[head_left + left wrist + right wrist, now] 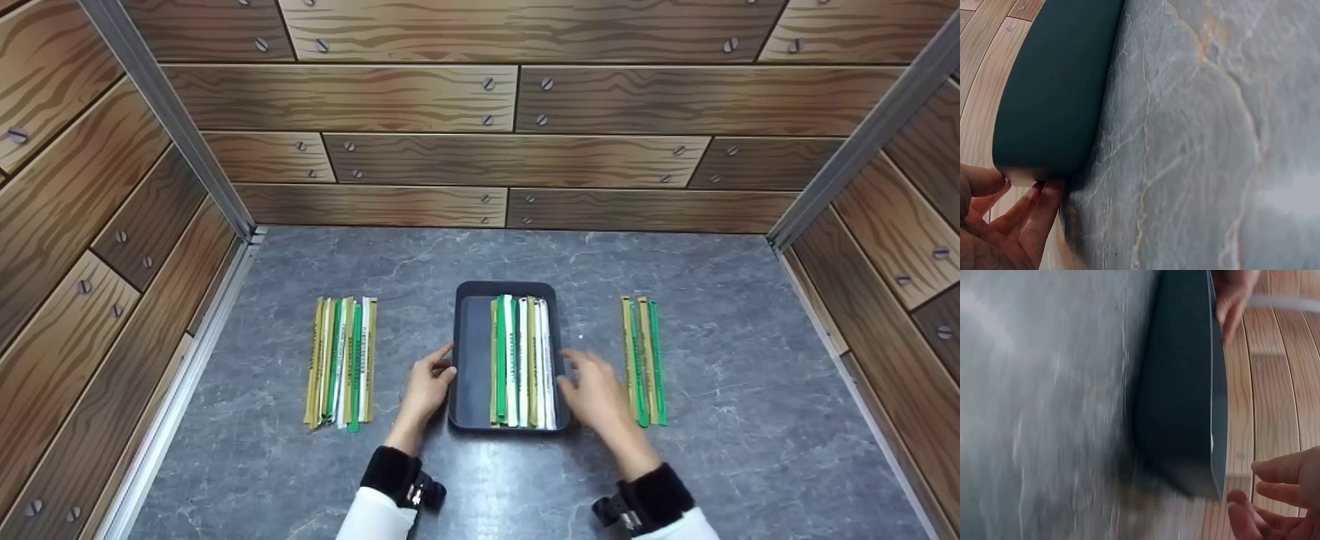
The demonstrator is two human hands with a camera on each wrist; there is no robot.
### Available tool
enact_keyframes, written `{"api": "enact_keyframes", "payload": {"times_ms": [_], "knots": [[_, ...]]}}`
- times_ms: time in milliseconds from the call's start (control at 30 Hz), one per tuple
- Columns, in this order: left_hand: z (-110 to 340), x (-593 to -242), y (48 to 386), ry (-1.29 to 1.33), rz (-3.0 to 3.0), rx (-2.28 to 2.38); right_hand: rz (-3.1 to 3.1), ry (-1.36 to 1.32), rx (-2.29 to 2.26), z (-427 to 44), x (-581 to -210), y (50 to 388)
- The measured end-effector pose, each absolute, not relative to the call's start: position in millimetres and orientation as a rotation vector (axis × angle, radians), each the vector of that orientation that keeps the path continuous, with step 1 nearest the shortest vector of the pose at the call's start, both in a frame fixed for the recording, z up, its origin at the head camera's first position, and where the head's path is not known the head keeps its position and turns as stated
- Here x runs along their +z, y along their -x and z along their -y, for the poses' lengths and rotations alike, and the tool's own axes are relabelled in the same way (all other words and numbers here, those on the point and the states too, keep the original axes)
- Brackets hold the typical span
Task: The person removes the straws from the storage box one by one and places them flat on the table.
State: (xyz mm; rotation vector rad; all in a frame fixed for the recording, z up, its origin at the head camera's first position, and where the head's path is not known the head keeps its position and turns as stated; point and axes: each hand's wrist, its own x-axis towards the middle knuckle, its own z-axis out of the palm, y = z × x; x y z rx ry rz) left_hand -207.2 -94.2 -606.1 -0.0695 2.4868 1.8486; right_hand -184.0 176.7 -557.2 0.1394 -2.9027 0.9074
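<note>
A dark rectangular tray (472,352) lies on the table in the head view. Slim printed stick packets (512,360) in green, white and gold lie lengthwise side by side along its right part. My left hand (429,384) grips the tray's left side, thumb at the rim; in the left wrist view the fingers (1041,211) touch its outer wall. My right hand (598,386) is at the tray's right side, fingers spread and loosely bent. A small gap separates these fingers (1275,469) from the tray wall (1185,399) in the right wrist view.
A row of similar stick packets (341,364) lies on the grey marbled table (510,480) left of the tray. A smaller group of gold and green packets (643,360) lies to the right, close to my right hand. Wood-patterned walls (420,157) enclose the back and sides.
</note>
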Motion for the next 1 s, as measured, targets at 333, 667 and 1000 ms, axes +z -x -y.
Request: {"api": "enact_keyframes", "payload": {"times_ms": [333,667,1000], "knots": [[93.9,-607.0,207.6,0.09,-2.49,1.837,3.101,-0.235,0.867,-135.8,-563.9,181.6],[94.6,-606.7,207.8,0.09,-2.518,1.818,3.209,-0.199,0.633,-126.4,-572.7,187.0],[95.7,-609.1,208.5,0.027,-2.548,1.832,3.117,-0.261,0.551,-125.8,-579.3,185.2]]}}
